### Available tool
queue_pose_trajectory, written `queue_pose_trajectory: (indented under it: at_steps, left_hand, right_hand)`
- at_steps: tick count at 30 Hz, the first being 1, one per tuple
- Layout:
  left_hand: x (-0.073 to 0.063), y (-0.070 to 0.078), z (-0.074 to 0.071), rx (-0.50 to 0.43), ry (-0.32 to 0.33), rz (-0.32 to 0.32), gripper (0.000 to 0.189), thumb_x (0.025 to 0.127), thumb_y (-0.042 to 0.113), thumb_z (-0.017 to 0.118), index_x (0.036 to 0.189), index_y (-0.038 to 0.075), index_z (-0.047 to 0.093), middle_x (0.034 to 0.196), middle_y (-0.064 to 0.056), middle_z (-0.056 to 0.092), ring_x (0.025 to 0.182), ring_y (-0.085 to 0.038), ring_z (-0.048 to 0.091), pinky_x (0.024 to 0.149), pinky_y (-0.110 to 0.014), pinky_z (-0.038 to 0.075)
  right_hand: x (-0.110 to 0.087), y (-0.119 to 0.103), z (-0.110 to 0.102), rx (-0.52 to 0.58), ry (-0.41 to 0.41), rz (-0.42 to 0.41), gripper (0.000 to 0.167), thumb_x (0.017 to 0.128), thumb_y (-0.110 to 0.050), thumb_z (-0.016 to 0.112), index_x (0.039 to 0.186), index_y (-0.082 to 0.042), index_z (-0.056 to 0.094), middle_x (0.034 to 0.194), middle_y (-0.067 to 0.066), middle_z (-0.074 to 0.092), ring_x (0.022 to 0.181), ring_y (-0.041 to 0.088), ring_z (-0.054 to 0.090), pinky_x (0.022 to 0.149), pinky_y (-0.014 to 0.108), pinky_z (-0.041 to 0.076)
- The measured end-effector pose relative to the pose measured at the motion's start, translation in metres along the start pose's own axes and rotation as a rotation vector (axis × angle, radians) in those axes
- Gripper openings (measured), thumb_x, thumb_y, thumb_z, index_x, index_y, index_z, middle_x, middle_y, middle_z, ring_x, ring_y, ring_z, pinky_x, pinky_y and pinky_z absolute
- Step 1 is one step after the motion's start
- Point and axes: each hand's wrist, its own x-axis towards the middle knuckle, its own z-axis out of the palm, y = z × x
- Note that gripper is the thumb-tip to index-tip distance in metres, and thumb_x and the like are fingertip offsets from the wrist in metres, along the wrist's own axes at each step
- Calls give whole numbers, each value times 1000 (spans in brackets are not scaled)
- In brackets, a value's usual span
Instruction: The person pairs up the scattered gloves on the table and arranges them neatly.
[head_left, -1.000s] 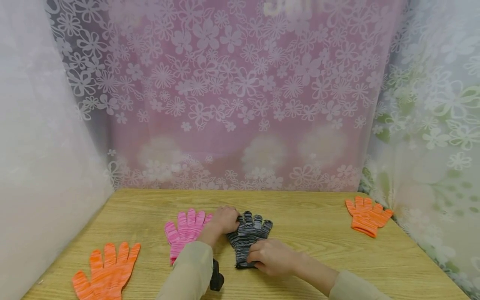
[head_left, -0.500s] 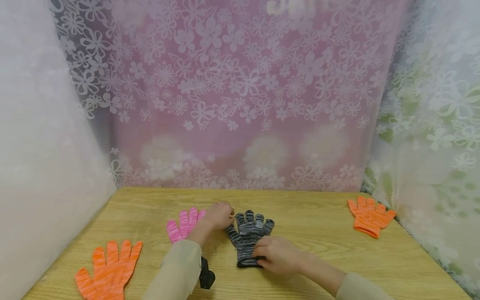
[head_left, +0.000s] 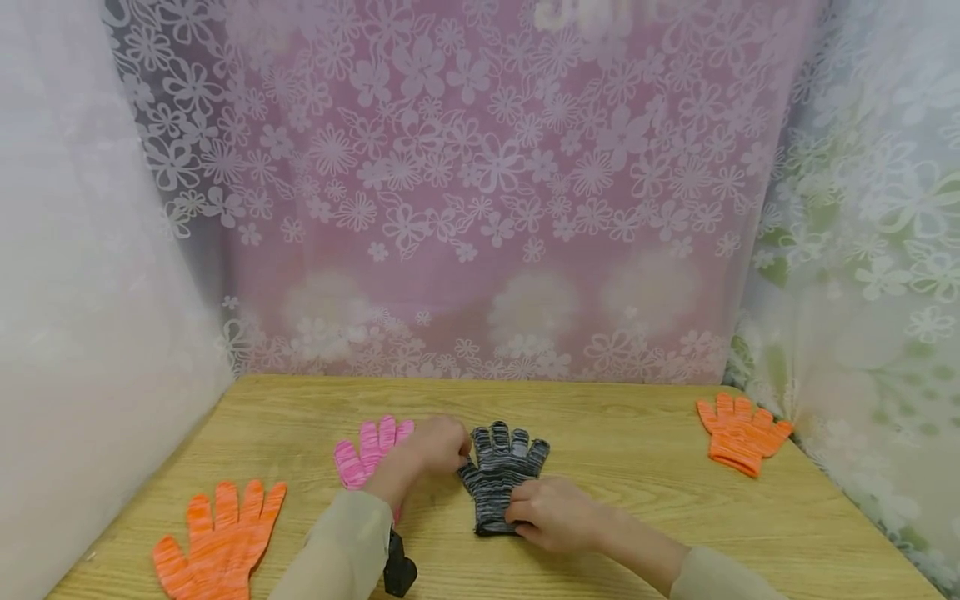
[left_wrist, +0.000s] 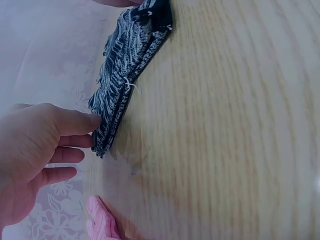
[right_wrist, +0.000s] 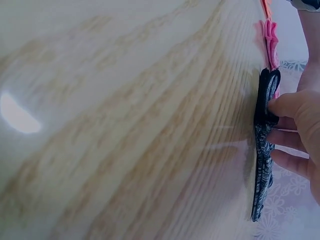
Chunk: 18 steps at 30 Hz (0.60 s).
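A black-and-grey knitted glove (head_left: 493,483) lies flat on the wooden table, fingers toward the far edge and cuff toward me. My left hand (head_left: 438,443) pinches the tip of the glove's thumb between thumb and index finger; the other fingers are loosely bent in the left wrist view. A short white thread (left_wrist: 130,84) sticks out from the glove's side. At the cuff (right_wrist: 267,97), my right hand (head_left: 557,512) holds the right side with thumb and fingers. Beneath my left forearm, a pink glove (head_left: 363,457) is partly hidden.
One orange glove (head_left: 223,537) lies at the front left, and another orange glove (head_left: 738,440) sits near the table's far right corner. Flowered curtains (head_left: 480,208) hang behind and beside the wooden table (head_left: 622,429). A small black device (head_left: 400,568) hangs under my left wrist.
My left hand has shifted slightly left, from the glove's upper left side to its thumb tip, and that glove thumb now points further outward. My right hand stays at the cuff.
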Motion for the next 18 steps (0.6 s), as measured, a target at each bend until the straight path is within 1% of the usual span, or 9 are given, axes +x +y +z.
queue_pose_trajectory:
  at_steps: [3, 7, 10, 18]
  left_hand:
    - [-2, 2, 1, 21, -7, 21, 23, 74, 15, 72, 59, 16, 55, 58, 10, 44, 55, -8, 37, 54, -25, 35]
    - [-3, 4, 3, 27, -24, 18, 28, 74, 16, 72, 57, 16, 50, 57, 9, 41, 55, -8, 35, 54, -25, 33]
    - [-3, 3, 5, 34, -27, 11, 28, 75, 17, 72, 58, 16, 50, 58, 9, 42, 55, -8, 36, 56, -25, 34]
    - [0, 0, 10, 82, -31, 8, 23, 78, 21, 72, 60, 15, 58, 61, 8, 49, 56, -7, 40, 57, -25, 36]
  right_hand:
    - [0, 0, 1, -4, -11, 3, 8, 77, -15, 72, 84, -17, 68, 81, -9, 58, 73, 3, 56, 65, 14, 44]
    - [0, -1, 0, 3, -28, 9, 8, 78, -15, 71, 85, -17, 67, 82, -9, 58, 74, 2, 56, 65, 14, 44]
    - [0, -3, 0, 13, -36, 13, 8, 79, -14, 71, 85, -17, 67, 83, -9, 58, 74, 2, 56, 66, 14, 44]
    - [-1, -3, 0, 29, -22, 28, 11, 78, -11, 71, 87, -17, 67, 83, -9, 57, 74, 2, 56, 67, 14, 44]
